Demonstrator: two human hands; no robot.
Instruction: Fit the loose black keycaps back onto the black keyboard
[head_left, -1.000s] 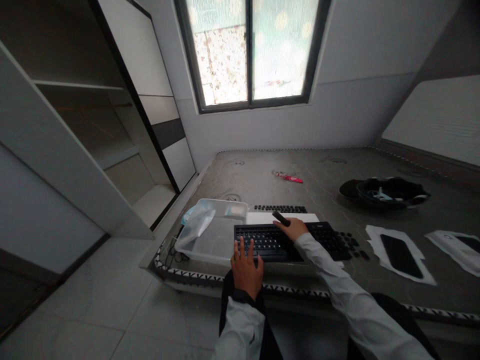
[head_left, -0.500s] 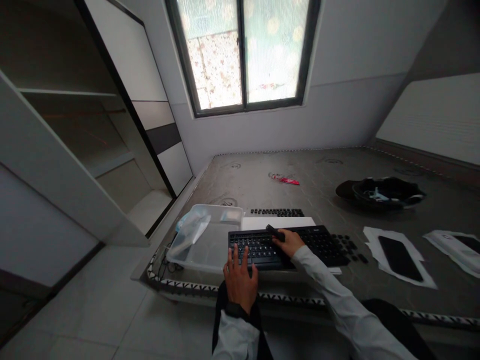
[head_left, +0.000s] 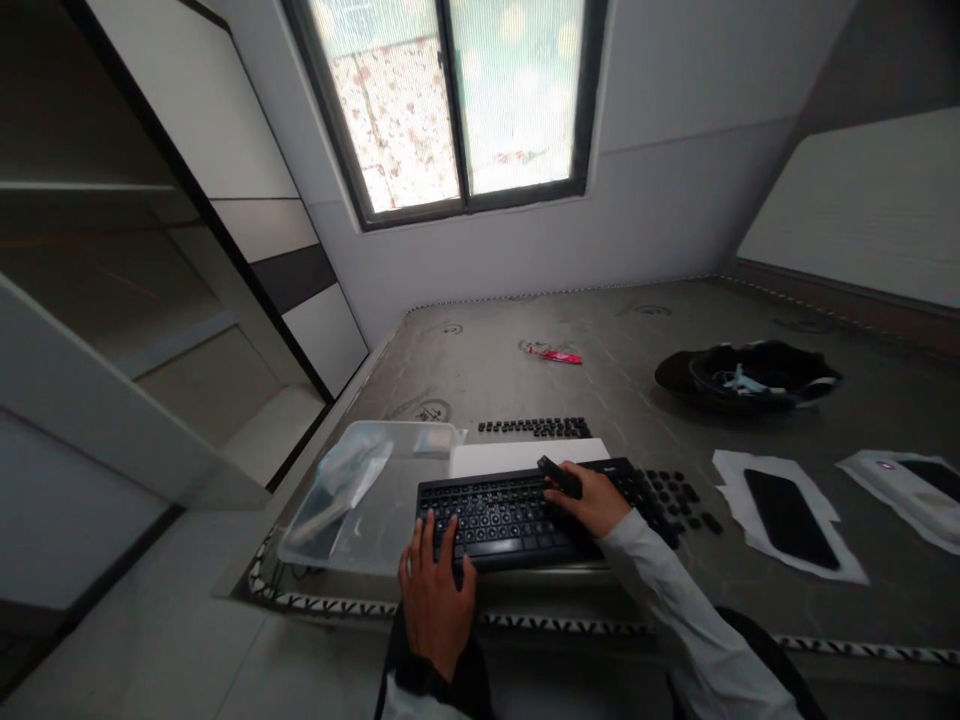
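Note:
A black keyboard (head_left: 495, 515) lies along the bed's near edge, with some of its keycaps off. My left hand (head_left: 439, 590) rests at its front left corner, fingers spread over the lower keys. In my right hand (head_left: 596, 498) is a short black stick-like tool (head_left: 560, 477), its upper end pointing up and left over the keyboard. What its lower end touches is hidden by my fingers. Loose black keycaps (head_left: 534, 427) stand in rows behind the keyboard, and more keycaps (head_left: 679, 497) lie at its right end. Under its back edge shows a white sheet (head_left: 532, 455).
A clear plastic bin (head_left: 375, 530) with a plastic bag inside is at left. Farther back lie a red packet (head_left: 555, 355) and a black cap (head_left: 750, 378) holding something pale. A phone (head_left: 791, 518) on white wrapping and another wrapped item (head_left: 904, 490) are at right.
The view has shifted a little, so most things sit farther left. My right hand still holds the black tool over the keyboard, and my left hand stays at the keyboard's front left.

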